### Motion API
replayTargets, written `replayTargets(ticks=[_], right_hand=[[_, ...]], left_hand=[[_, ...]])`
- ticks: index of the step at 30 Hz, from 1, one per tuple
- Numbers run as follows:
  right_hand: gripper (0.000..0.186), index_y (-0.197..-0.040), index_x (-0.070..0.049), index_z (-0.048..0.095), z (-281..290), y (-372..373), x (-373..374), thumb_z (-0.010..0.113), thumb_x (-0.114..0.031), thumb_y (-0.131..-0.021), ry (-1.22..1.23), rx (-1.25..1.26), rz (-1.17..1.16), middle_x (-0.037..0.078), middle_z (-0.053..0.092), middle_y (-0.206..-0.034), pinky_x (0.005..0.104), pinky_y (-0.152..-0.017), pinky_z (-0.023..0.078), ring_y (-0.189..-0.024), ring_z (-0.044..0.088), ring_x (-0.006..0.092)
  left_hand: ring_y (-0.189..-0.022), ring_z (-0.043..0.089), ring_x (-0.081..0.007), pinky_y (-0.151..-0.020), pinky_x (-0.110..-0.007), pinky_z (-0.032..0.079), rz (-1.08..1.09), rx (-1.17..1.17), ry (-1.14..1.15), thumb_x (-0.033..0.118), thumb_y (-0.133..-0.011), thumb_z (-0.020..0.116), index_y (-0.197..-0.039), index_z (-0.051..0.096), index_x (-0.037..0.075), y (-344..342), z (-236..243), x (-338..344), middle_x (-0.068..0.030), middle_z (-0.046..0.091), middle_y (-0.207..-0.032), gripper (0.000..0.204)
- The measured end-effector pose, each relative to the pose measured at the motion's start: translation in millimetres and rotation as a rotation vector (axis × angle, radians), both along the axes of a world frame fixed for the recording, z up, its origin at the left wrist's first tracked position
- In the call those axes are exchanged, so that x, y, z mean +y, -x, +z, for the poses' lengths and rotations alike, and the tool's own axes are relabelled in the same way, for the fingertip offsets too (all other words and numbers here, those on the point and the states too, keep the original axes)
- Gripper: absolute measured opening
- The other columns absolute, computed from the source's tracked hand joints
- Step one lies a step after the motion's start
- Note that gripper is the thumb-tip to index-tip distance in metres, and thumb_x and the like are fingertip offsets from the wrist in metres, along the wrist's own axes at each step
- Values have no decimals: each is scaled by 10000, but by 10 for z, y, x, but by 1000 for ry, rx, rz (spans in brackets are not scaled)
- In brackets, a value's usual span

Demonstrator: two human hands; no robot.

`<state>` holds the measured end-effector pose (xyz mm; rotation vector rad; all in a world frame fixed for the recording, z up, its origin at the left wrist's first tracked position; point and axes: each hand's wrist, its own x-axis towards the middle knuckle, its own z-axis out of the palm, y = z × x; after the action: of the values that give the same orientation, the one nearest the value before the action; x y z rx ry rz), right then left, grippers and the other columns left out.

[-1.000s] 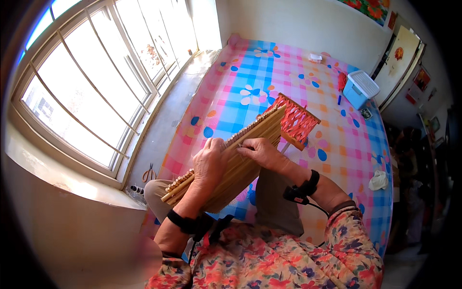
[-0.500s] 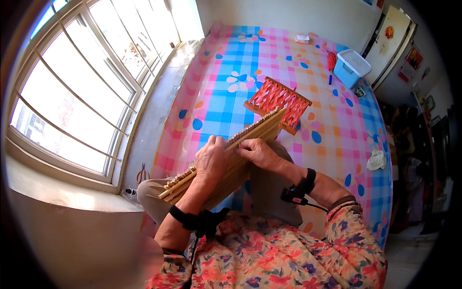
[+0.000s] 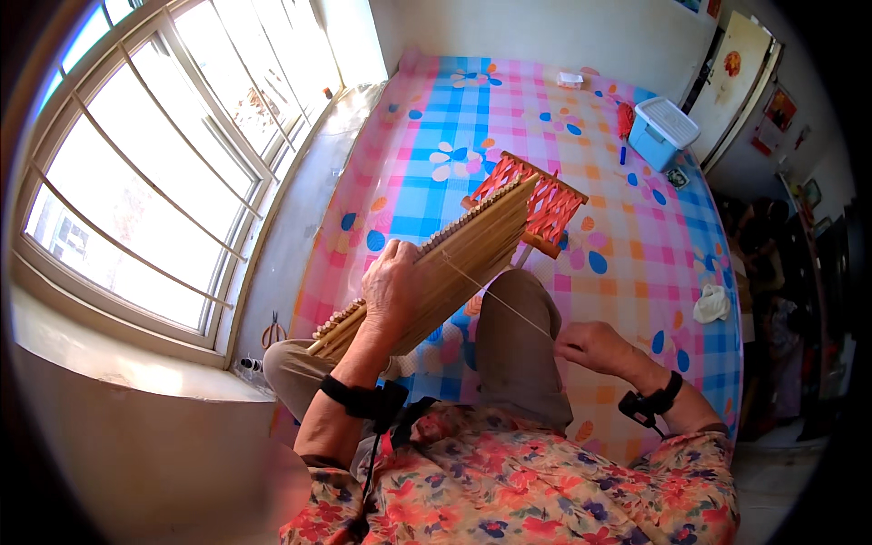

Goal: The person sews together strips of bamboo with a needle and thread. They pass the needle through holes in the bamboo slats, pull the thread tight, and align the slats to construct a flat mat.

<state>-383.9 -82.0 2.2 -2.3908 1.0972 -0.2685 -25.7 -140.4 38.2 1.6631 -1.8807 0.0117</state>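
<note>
A panel of thin wooden sticks laid side by side slants up over my lap, from lower left to upper right. My left hand is closed on its near-left part, thumb side up on the row of stick ends. From the panel's face a thin pale string runs taut to the right. Its other end is pinched in my right hand, which is held apart from the panel, over the sheet right of my knee.
Beyond the panel lies a wooden frame with red-orange lacing on the checked, flowered sheet. A blue lidded box stands far right, a white cloth at the right edge. Scissors rest by the barred window.
My right hand has moved away from the panel to the right, drawing the string out straight. My left hand keeps its hold, and the panel's face has turned a little more into view.
</note>
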Motion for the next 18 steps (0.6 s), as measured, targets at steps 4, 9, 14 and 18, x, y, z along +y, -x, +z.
replayTargets(ticks=[4,9,14,18], right_hand=[[157,-827,-57,638,-406,750,698,623,-212,-849,-185,329,-13,159,618,-794,451,-677,509,-776,625,376],[272,-1057,-35,631,-161,693,765,659,-98,-794,-182,654,-279,175,629,-1050,501,-884,467,-975,603,413],[524,-1301,11,505,420,-678,148,702,-121,-834,-65,-488,-327,217,548,-1284,405,-1004,436,-1214,530,351],[394,-1260,-10,550,-69,-1114,-132,658,-135,-903,-178,-622,-292,159,633,-1139,328,-909,479,-1079,614,273]], left_hand=[[-820,596,-349,-702,-469,465,-39,6,55,236,-787,723,-908,574,74,67,-201,131,-104,577,-908,251],[-808,593,-333,-694,-457,467,-165,-85,70,198,-788,717,-930,572,83,276,-169,273,-94,578,-902,233],[-811,623,-319,-692,-431,479,-179,-45,6,177,-779,720,-956,574,86,363,-203,347,-93,620,-972,246],[-814,634,-306,-685,-411,484,-226,-36,37,182,-791,723,-974,570,86,442,-235,379,-90,640,-966,257]])
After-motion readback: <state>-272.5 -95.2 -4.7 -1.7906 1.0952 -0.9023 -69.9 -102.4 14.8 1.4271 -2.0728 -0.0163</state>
